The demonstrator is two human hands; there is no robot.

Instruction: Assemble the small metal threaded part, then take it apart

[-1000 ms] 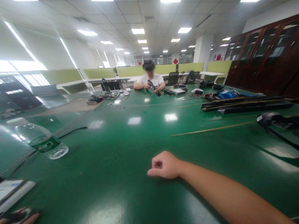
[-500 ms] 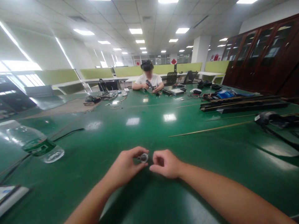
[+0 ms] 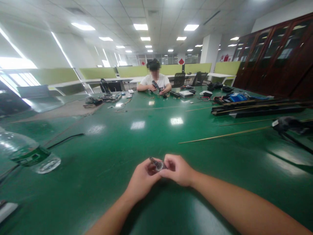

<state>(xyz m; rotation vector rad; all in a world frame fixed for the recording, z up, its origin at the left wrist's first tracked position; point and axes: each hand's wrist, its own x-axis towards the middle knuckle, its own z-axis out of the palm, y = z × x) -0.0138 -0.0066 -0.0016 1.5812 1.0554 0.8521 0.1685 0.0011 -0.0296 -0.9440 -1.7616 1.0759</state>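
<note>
Above the green table, both my hands meet around a small grey metal fitting [image 3: 158, 165]. It has a round, shiny, cup-like end and a dark stepped shaft that points up and to the left. My left hand [image 3: 144, 179] grips it from the left, fingers curled behind and thumb along the near side. From the right, my right hand [image 3: 179, 171] pinches at the round end with thumb and bent forefinger. Part of the fitting is hidden by the fingers, and its exact kind is too small to tell.
A clear plastic bottle [image 3: 31, 155] lies on the green table [image 3: 117, 137] at left, near a black cable [image 3: 66, 140]. Thin brass rods [image 3: 225, 134] and black rails [image 3: 256, 109] lie at right. Across the table sits a person [image 3: 154, 80] holding a power drill.
The fitting has turned, so its shaft now shows pointing up-left. My left hand has moved right, and my right hand has come to the fitting from beside it.
</note>
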